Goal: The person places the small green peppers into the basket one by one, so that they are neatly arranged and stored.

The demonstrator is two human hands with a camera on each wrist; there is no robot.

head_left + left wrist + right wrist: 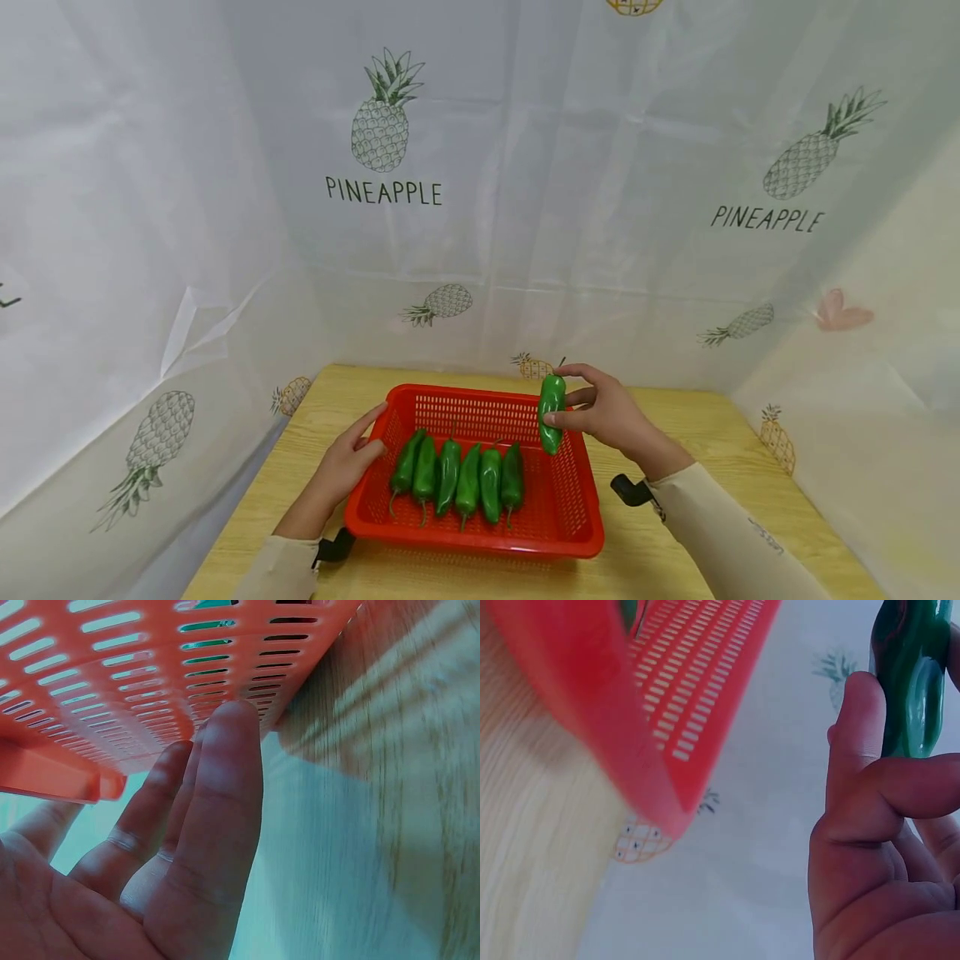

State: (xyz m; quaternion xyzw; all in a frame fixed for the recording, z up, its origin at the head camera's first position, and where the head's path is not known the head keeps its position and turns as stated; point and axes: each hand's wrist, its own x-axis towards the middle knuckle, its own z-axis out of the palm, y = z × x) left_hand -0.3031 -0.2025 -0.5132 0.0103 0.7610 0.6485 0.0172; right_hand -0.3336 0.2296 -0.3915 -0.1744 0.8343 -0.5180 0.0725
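Observation:
A red plastic basket (480,546) with slotted walls stands on the wooden table. Several green peppers (447,477) lie side by side in its left and middle part, most with stems toward the near side. My right hand (606,412) pinches one more green pepper (552,408) between thumb and fingers, upright over the basket's right wall, stem up. The same pepper (913,682) fills the top right of the right wrist view. At the basket's left side is my left hand (345,467), fingertips at the rim; in the left wrist view its extended fingers (225,772) lie against the slotted wall.
The light wooden table (675,533) extends on both sides of the basket. White sheeting (525,208) printed with pineapples hangs behind and at the sides. A black wrist mount (632,490) sits by the right sleeve, another (335,547) by the left.

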